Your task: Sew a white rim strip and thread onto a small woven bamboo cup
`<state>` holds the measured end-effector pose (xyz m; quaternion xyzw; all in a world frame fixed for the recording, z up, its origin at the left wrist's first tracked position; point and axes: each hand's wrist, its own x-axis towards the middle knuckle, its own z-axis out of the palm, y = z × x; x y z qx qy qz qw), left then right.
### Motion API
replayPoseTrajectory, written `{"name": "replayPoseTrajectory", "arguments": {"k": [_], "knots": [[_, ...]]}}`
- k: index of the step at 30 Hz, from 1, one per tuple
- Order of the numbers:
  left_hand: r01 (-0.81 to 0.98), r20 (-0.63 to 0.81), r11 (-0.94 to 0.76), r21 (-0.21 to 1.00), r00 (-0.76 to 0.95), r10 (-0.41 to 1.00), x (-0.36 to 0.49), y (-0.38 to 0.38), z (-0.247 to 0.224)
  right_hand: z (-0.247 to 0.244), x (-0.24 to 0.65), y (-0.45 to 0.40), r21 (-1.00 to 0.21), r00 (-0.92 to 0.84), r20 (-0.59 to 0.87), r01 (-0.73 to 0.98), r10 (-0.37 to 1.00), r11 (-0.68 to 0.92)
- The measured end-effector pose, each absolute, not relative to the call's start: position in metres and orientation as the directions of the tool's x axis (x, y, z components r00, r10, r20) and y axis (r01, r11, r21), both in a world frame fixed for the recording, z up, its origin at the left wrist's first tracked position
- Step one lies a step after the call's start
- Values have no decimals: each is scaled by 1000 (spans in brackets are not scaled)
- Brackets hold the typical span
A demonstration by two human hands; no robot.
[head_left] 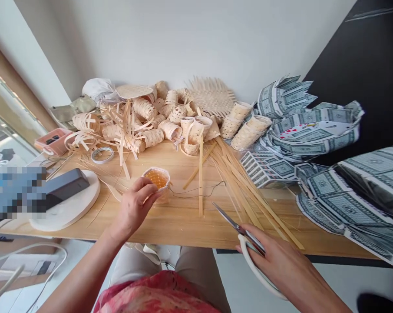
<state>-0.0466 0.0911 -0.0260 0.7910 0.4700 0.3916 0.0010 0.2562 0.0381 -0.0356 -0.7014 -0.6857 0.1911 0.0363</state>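
My left hand (138, 206) pinches the near rim of a small woven cup (157, 178) with a pale edge, which is orange inside. A thin dark thread (196, 194) runs from the cup's right side across the table. In my right hand (271, 252), near the table's front edge, is a pair of scissors (238, 227) with a white handle. Their blades point up and left, toward a flat upright-lying strip (201, 187), and look almost closed. The scissors touch neither thread nor cup.
Woven cups (144, 108) and loose strips pile up along the wall. A tape roll (102, 155) lies left of centre. Long strips (248, 187) cross the table at right, beside folded-card baskets (316, 130). A dark device rests on a round white board (66, 208).
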Motion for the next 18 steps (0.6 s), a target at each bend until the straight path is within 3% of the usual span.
{"name": "replayPoseTrajectory", "arguments": {"k": [3,10,14,18], "knots": [[746,635,-569,346,260,727,-46,93,-25,-25,272,35,-299,92,-186,943,978,-146],[727,676,-619,297,298,674,-59,101,-21,-10,313,55,-91,343,-167,928,924,-361],[738,635,-554,386,224,740,-64,104,-18,-16,323,75,58,387,-153,922,910,-382],[721,550,-472,506,152,821,-67,105,-14,-20,323,88,149,422,-249,906,872,-396]]}}
